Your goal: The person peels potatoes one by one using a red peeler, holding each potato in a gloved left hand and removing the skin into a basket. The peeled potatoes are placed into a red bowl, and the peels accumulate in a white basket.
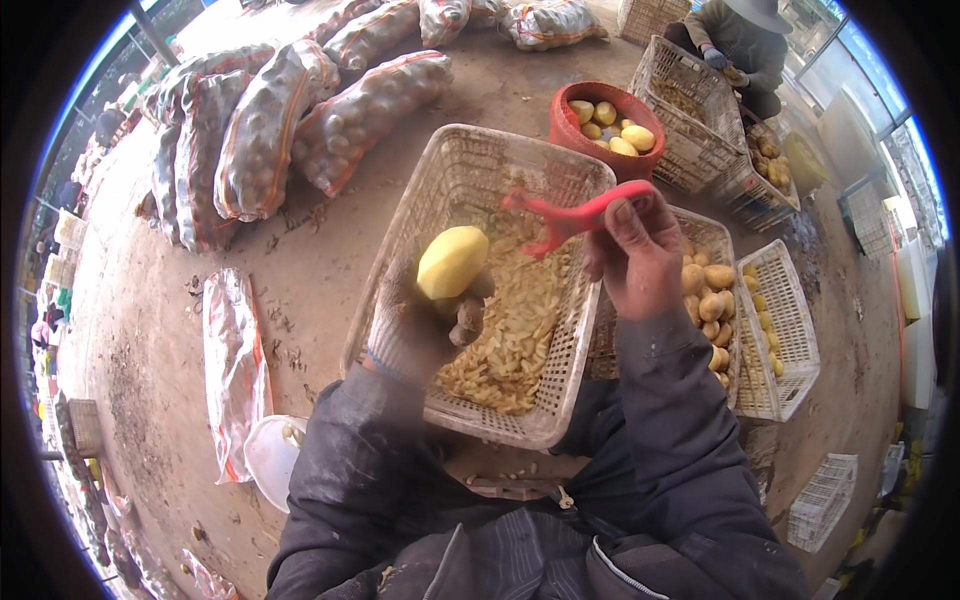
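Note:
A pale yellow peeled potato point(452, 262) sits in my left hand point(420, 322), which wears a soiled knitted glove. My bare right hand point(641, 259) grips the handle of a red Y-shaped peeler point(577, 217). The peeler's head points left and is apart from the potato. Under both hands stands a white plastic crate point(581, 360) with slotted walls. Potato peelings point(517, 330) cover its bottom.
Right of me are a crate of unpeeled potatoes point(709, 292) and a narrower white crate point(795, 352). A red tub point(559, 124) holds peeled potatoes. Filled mesh sacks point(259, 142) lie at the far left. Another person point(739, 52) sits beyond stacked crates point(690, 142).

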### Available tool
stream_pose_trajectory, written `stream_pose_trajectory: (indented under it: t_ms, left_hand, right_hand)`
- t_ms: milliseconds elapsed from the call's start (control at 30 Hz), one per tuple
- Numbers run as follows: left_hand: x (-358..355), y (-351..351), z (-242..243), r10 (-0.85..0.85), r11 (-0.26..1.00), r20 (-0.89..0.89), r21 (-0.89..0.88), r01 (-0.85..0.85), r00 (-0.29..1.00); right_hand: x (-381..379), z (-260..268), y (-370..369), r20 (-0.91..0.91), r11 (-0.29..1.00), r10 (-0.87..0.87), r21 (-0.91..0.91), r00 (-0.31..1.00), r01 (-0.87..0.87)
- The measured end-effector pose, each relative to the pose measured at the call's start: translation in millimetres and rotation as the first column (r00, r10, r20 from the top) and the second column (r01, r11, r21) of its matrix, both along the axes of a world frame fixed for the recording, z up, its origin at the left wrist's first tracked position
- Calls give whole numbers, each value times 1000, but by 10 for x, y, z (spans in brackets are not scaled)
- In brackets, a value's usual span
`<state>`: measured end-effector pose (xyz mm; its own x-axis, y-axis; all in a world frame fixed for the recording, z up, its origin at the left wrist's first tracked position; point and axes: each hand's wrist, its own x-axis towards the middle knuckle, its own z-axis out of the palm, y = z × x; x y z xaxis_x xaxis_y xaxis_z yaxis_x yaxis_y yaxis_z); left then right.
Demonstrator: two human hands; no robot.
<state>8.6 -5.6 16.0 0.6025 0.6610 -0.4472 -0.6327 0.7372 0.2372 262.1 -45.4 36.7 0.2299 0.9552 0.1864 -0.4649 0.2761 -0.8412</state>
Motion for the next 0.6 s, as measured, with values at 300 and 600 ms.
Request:
stream_pose_trajectory:
  t_ms: [300, 600]
  left_hand:
    - [-17, -70, -108, -154, 979, 115, 149, 136, 981]
    - [-45, -37, -254, -205, 973, 16, 110, 202, 979]
  right_hand:
    - [-9, 0, 48, 26, 996, -77, -48, 997, 79]
    - [-225, 108, -156, 142, 987, 160, 9, 977, -162]
